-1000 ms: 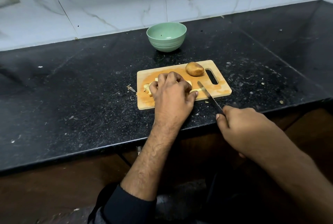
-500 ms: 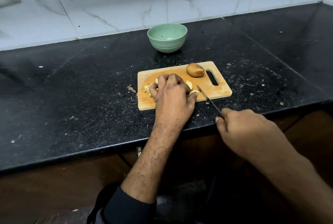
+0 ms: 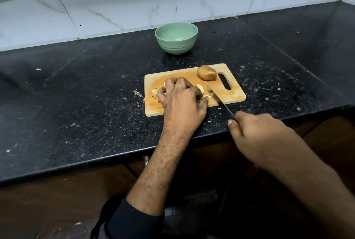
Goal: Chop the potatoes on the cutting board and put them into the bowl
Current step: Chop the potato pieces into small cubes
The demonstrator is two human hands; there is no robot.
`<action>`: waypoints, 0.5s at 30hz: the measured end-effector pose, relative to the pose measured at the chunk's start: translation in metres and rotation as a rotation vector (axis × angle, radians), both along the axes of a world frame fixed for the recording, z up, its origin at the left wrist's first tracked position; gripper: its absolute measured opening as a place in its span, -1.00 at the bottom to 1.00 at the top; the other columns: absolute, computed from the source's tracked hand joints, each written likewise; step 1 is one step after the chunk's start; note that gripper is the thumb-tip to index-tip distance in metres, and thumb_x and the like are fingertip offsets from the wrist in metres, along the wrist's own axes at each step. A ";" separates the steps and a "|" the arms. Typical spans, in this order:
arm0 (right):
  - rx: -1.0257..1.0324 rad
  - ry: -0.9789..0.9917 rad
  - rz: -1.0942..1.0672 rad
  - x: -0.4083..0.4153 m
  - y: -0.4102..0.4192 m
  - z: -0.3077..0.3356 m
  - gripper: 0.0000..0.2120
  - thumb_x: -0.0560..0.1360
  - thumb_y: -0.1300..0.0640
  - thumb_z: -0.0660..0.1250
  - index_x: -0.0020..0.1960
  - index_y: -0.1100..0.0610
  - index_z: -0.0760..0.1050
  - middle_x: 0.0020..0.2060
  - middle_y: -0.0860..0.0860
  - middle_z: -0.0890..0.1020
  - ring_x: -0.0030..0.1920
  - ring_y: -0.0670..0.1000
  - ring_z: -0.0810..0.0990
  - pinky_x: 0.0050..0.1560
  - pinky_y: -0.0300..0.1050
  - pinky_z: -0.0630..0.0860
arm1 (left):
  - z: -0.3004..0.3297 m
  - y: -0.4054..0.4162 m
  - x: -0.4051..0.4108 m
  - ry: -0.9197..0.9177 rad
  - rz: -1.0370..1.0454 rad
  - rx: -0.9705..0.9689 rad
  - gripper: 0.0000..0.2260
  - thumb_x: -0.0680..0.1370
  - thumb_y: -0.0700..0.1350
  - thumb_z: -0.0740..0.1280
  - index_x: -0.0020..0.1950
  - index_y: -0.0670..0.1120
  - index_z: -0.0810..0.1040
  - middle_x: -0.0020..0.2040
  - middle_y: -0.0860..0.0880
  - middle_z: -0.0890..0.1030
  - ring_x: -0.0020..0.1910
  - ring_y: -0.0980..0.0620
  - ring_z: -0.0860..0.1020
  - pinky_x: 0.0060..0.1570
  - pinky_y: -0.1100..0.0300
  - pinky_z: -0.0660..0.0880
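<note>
Gripping cut potato pieces (image 3: 200, 89) on cutting board (image 3: 233, 95), left hand (image 3: 182, 98) curled, right hand (image 3: 255, 133) clamped on knife (image 3: 217, 98)

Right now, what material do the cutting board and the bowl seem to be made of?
Cutting board: looks like pale wood, perhaps bamboo, with a matte, orange-stained surface. Bowl: smooth pale green with a soft sheen and ribbed outer wall, so glazed ceramic or melamine; cannot tell which.

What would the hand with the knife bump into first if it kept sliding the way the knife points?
Probably the cut potato pieces beside the blade tip; the right hand points its black-handled knife up-left across the wooden cutting board, towards the left hand. Depth is unclear.
</note>
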State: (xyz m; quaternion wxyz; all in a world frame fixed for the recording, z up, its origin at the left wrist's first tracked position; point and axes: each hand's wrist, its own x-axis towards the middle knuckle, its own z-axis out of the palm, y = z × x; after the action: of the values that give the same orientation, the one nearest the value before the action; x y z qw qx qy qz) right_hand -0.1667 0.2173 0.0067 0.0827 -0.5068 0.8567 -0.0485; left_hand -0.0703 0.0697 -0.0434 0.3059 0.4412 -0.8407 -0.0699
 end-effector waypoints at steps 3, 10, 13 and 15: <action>0.025 -0.032 0.010 0.002 -0.001 -0.003 -0.70 0.69 -0.14 -0.02 -0.12 -0.03 0.32 -0.36 -0.06 0.50 -0.39 -0.10 0.47 -0.29 -0.12 0.38 | 0.000 0.001 0.000 -0.006 -0.015 -0.018 -0.80 0.46 0.14 0.46 -0.08 0.04 0.69 0.06 0.08 0.46 0.26 -0.01 0.30 0.28 -0.14 0.18; 0.036 0.028 -0.007 0.006 -0.004 -0.004 -0.79 0.70 -0.08 -0.01 -0.01 -0.05 0.33 -0.32 -0.08 0.45 -0.32 -0.04 0.43 -0.23 -0.08 0.43 | 0.000 -0.001 0.000 0.020 -0.020 0.012 -0.85 0.44 0.10 0.46 -0.13 0.04 0.66 0.07 0.09 0.46 0.25 -0.01 0.30 0.25 -0.12 0.18; 0.138 -0.022 -0.011 0.000 -0.011 0.005 -0.77 0.71 -0.06 -0.02 0.07 -0.02 0.38 -0.24 -0.05 0.49 -0.22 -0.01 0.50 -0.10 -0.02 0.52 | 0.000 -0.003 -0.001 0.022 -0.019 0.020 -0.86 0.44 0.09 0.47 -0.13 0.04 0.68 0.08 0.09 0.46 0.25 0.00 0.30 0.25 -0.12 0.19; 0.221 -0.099 -0.001 -0.005 -0.019 0.013 -0.78 0.71 -0.04 0.00 0.09 0.00 0.39 -0.20 -0.02 0.50 -0.24 -0.01 0.50 -0.07 -0.01 0.54 | 0.001 -0.003 -0.001 0.024 -0.016 0.021 -0.86 0.43 0.08 0.48 -0.14 0.04 0.68 0.08 0.09 0.46 0.26 0.00 0.30 0.25 -0.12 0.20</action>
State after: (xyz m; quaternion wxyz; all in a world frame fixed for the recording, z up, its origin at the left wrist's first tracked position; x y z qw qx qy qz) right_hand -0.1716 0.1987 0.0194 0.1802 -0.4911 0.8520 0.0212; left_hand -0.0712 0.0668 -0.0428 0.3111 0.4368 -0.8396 -0.0864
